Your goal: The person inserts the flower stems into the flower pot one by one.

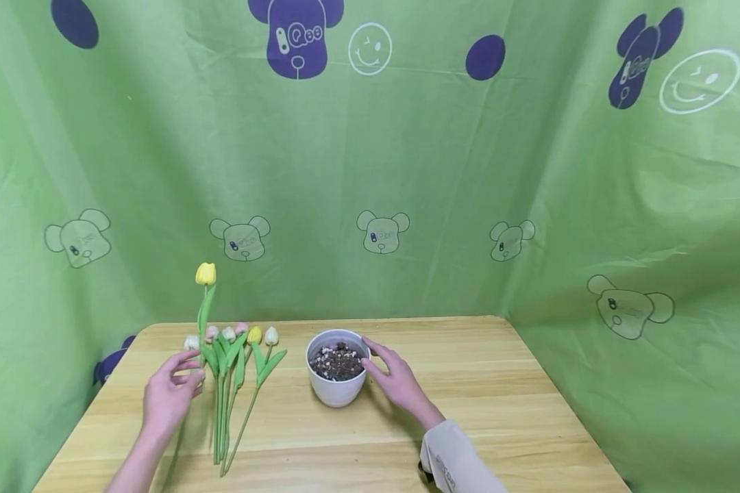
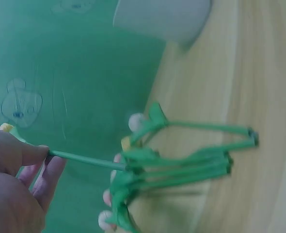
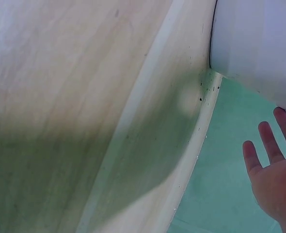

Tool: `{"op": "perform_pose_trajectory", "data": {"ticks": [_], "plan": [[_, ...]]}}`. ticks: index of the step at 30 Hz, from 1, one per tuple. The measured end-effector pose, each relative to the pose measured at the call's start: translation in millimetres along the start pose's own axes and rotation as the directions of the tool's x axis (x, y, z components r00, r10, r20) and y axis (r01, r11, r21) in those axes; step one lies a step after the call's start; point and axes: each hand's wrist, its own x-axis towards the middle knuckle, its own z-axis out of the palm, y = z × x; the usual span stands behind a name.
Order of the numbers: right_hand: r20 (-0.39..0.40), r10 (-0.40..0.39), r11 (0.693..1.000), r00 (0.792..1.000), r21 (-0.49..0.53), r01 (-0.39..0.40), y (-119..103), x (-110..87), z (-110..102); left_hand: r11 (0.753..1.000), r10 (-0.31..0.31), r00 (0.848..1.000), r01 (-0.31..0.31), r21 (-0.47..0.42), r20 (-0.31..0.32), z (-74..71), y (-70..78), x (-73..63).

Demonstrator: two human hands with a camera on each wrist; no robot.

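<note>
White pot (image 1: 336,394): open above, blocked at right by right hand (image 1: 399,380).
Yellow tulip (image 1: 204,313): upright in left hand (image 1: 169,392), obstructs beside laid tulips (image 1: 224,363).
Gap, tulips to pot: passable over tabletop (image 1: 284,411).

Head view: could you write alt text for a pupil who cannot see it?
A person's left hand holds a yellow tulip upright near other tulips lying on a wooden table, while the right hand touches a white pot of dark soil. Green fabric printed with cartoon heads hangs behind.

Two hands (image 1: 168,397) (image 1: 399,383) are flanking one pot (image 1: 338,392); left of it, seven tulips (image 1: 206,274) are showing: three white, two pink, two yellow.
</note>
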Motion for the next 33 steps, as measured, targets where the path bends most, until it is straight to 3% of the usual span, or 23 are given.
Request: {"op": "perform_pose_trajectory", "data": {"ticks": [21,33], "plan": [[-0.017,-0.015,0.998,1.000,0.056,0.016,-2.4,-0.3,2.1,0.973,0.168,0.982,-0.152,-0.175,0.080,64.8,63.1,9.3],[-0.013,-0.016,0.993,1.000,0.117,0.017,2.1,-0.3,6.4,0.932,0.224,0.971,-0.188,-0.309,0.085,115.0,91.2,18.2]]}}
